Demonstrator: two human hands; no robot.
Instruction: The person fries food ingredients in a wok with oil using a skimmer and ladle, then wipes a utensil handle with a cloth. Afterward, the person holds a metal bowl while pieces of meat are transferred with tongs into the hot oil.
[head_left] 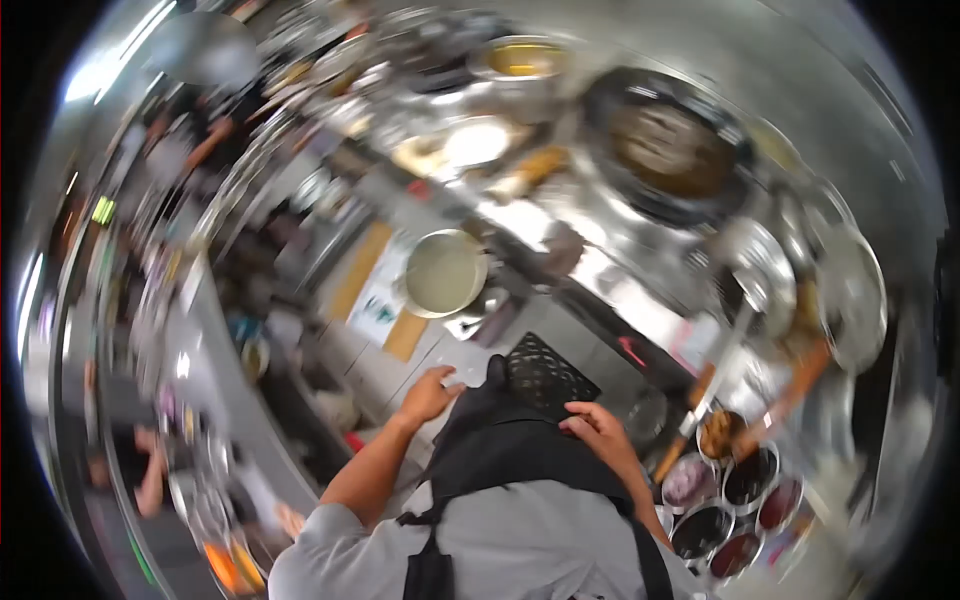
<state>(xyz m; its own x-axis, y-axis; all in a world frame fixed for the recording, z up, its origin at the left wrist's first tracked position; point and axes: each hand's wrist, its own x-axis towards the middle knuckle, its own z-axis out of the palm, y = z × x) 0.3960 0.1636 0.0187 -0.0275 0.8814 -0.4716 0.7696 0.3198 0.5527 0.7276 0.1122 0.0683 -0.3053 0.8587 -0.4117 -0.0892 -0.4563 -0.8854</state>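
My left hand (430, 393) hangs beside the black apron (510, 440), its fingers loosely apart with nothing in them. On the apron's other side my right hand (597, 428) is loosely open, fingers a little bent, and holds nothing that I can see. Ahead of my hands, lower than the counter, a pot of pale liquid (446, 272) stands near the stove. A black perforated mat (545, 370) lies in front of the apron, close to my right hand.
A large dark wok (670, 145) with brown liquid sits on the steel stove. Several cups of sauces and seasonings (704, 533) stand at the right, near ladles and a metal strainer (852, 298). A yellow-filled bowl (522, 58) is at the back. Another person's arm (150, 475) shows at left.
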